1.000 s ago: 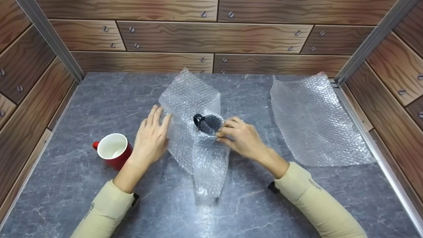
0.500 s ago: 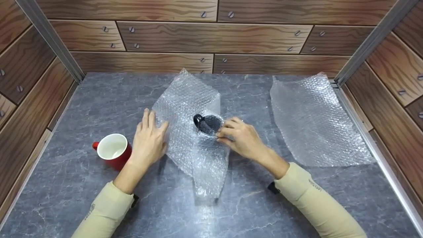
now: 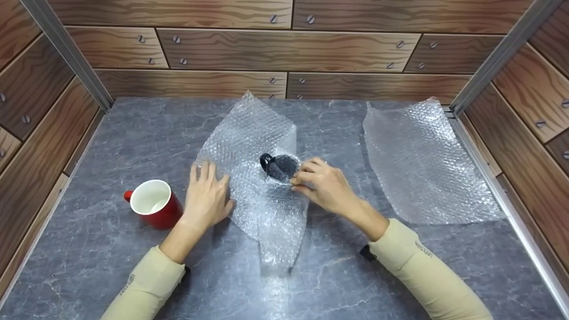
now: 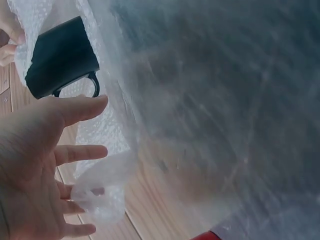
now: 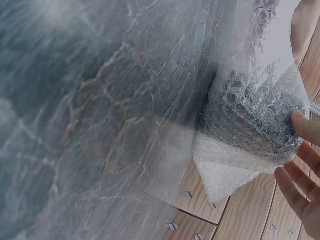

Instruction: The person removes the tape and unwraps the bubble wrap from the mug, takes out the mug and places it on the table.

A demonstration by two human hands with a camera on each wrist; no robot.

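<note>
1. My left hand (image 3: 205, 193) lies flat with the fingers straight, pressing the left edge of the bubble wrap sheet (image 3: 255, 178) onto the grey marble table (image 3: 111, 266).
2. My right hand (image 3: 322, 184) has its fingers curled, pinching the wrap against the black mug (image 3: 278, 165).
3. The black mug lies on its side at the middle of the sheet, partly covered, handle pointing left.
4. In the left wrist view, the black mug (image 4: 62, 57) shows beyond my spread fingers (image 4: 80, 152).
5. A red mug (image 3: 153, 204) stands upright just left of my left hand.
6. A second bubble wrap sheet (image 3: 422, 164) lies well apart on the right.
</note>
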